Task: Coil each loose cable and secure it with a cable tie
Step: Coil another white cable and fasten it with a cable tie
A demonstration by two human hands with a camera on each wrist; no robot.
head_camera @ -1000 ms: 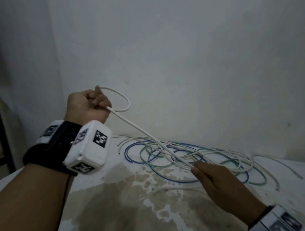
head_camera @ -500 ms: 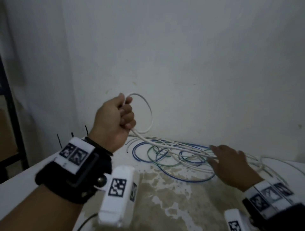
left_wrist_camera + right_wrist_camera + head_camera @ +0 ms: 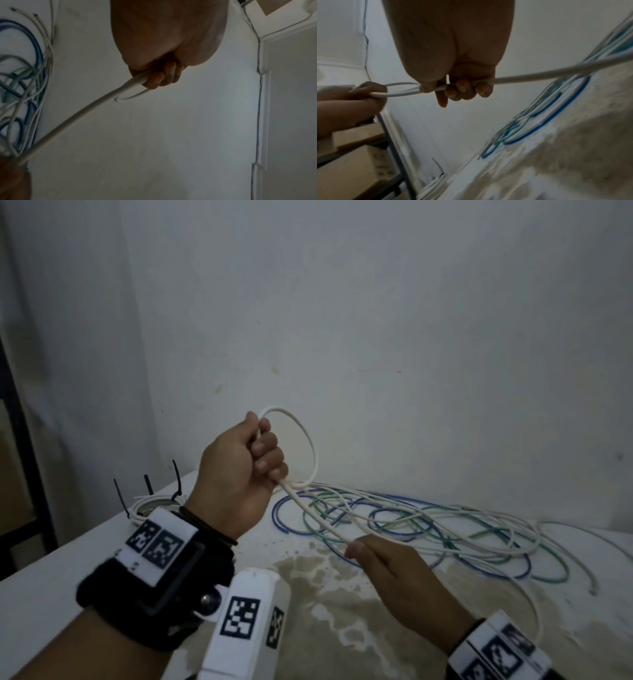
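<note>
My left hand [image 3: 246, 467] is raised above the table and grips a white cable [image 3: 310, 440] that makes one loop beside the fist. The left wrist view shows those fingers [image 3: 159, 79] curled round the white cable [image 3: 82, 112], its short free end hooking out below. From the fist the cable slopes down to my right hand [image 3: 387, 566], which grips it lower down; the right wrist view shows the fingers [image 3: 462, 89] wrapped round the cable [image 3: 539, 74]. Behind the hands, loose white, blue and green cables [image 3: 428, 525] lie tangled on the table.
A coiled white cable bound with black cable ties [image 3: 150, 501] lies at the table's far left. The table top [image 3: 342, 628] is white with a large brown stain. A plain wall stands close behind. Left of the table are a dark frame and cardboard boxes [image 3: 351, 169].
My right hand has left the pile and come nearer, closing round the white cable. The left hand stays raised with the loop, which has grown slightly.
</note>
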